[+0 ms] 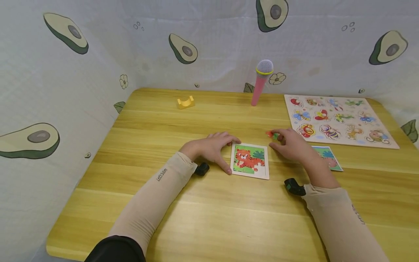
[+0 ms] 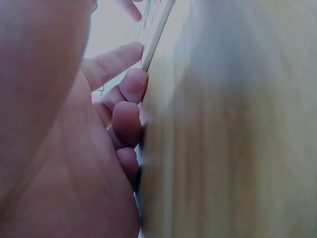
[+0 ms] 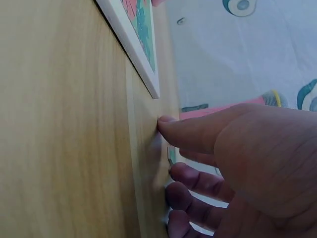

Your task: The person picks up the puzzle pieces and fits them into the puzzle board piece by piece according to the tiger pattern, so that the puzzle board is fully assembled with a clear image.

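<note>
A square puzzle board (image 1: 250, 161) with a tiger picture lies on the table, a pale gap at its lower right. My left hand (image 1: 214, 148) rests at the board's left side, forefinger at the upper corner and thumb at the lower. In the left wrist view, the fingertips (image 2: 130, 124) lie low against the tabletop beside the board's edge. Right of the board, my right hand (image 1: 289, 143) reaches over a small red and green puzzle piece (image 1: 270, 134). The right wrist view shows the piece (image 3: 171, 154) by the fingertips, with the thumb standing apart from it.
A picture card (image 1: 331, 160) lies partly hidden behind the right forearm. Farther back is a large board of insect pictures (image 1: 342, 118). A pink toy microphone (image 1: 259, 85) stands near the back edge, and a yellow arched block (image 1: 186, 102) sits at the back left.
</note>
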`<state>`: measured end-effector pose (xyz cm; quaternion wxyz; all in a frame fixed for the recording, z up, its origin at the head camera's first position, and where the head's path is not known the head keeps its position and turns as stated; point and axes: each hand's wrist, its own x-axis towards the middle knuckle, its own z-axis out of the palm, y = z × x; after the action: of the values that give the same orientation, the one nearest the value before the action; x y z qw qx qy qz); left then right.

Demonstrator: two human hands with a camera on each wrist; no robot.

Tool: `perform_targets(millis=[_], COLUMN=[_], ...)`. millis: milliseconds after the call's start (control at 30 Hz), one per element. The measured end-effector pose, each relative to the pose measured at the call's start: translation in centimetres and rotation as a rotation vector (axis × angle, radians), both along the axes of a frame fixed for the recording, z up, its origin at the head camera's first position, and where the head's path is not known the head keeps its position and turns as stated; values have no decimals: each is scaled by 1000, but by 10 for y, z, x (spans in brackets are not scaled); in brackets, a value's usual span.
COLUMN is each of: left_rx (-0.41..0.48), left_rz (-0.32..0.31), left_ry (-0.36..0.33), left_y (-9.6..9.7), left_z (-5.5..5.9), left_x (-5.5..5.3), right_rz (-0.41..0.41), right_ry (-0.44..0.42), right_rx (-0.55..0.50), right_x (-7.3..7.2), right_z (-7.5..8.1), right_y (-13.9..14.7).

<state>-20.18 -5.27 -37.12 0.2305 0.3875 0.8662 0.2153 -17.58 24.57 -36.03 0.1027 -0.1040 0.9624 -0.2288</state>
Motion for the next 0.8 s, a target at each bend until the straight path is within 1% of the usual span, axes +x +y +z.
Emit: perform_targets(millis=[200, 500, 700, 800], left_rx=[-3, -5, -3, -1], left_rz=[2, 4, 3, 1], left_ry=[-3, -4, -8, -8], left_y=[0, 0, 0, 0], left_z=[-1, -1, -1, -1], left_x=[0, 0, -1, -1], right_rz=[-36, -101, -185, -188], right_ry=[-17, 21, 33, 26], right_rx=[18, -13, -40, -29], right_x=[-1, 0, 2, 2], right_z=[-2, -3, -1, 0], right_y=[0, 1, 4, 6])
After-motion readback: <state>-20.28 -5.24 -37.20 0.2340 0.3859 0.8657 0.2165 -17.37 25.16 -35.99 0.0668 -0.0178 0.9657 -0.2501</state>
